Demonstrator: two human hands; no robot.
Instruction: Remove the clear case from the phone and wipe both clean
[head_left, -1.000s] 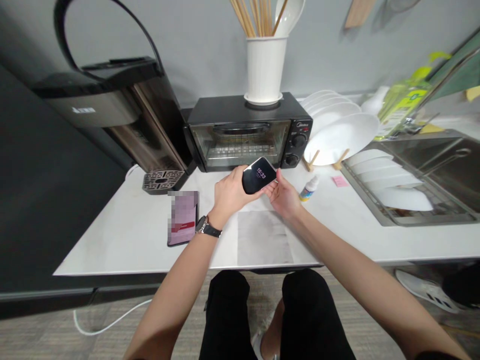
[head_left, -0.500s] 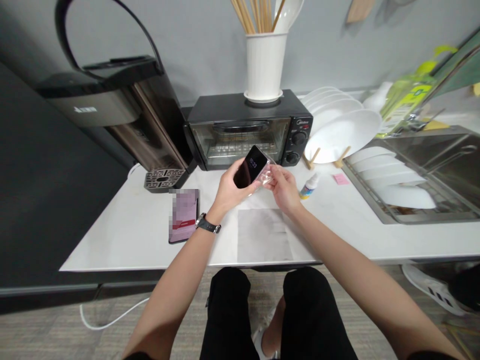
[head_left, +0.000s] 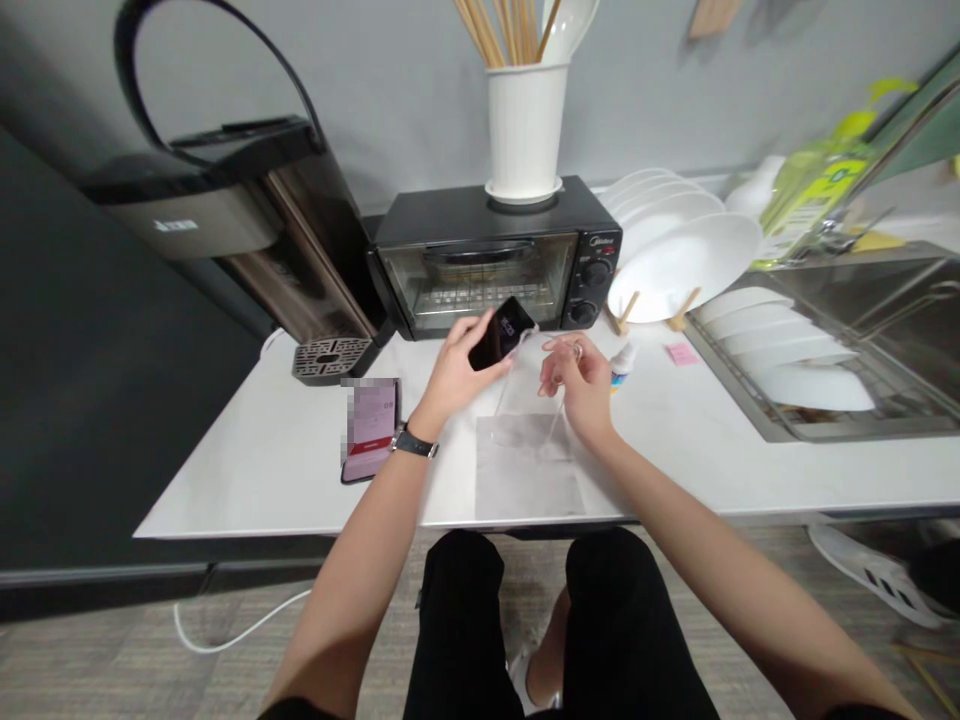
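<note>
My left hand [head_left: 461, 370], with a black watch on the wrist, grips a black smartphone [head_left: 496, 335] whose screen shows the time. Its fingers wrap round the phone's left side, above the counter and in front of the oven. To the right, my right hand [head_left: 581, 385] has curled fingers pinching a thin piece of clear plastic [head_left: 531, 385]. The plastic spans between that hand and the phone's right edge; its exact shape is hard to make out. Below lies a flat grey cloth [head_left: 529, 480]. Partly behind my right hand stands a small white bottle [head_left: 622, 360].
A second phone [head_left: 373, 430] lies left on the white counter [head_left: 247, 470]. Behind are a water dispenser [head_left: 247, 230], a toaster oven [head_left: 480, 250] bearing a cup of chopsticks [head_left: 526, 130], and racked plates [head_left: 675, 260]. The sink [head_left: 795, 430] with dishes and a pink note [head_left: 681, 354] are right.
My right hand has moved slightly right, away from the phone, and the clear plastic now stretches down between the hands. The left hand keeps its hold on the phone, nearly in place.
</note>
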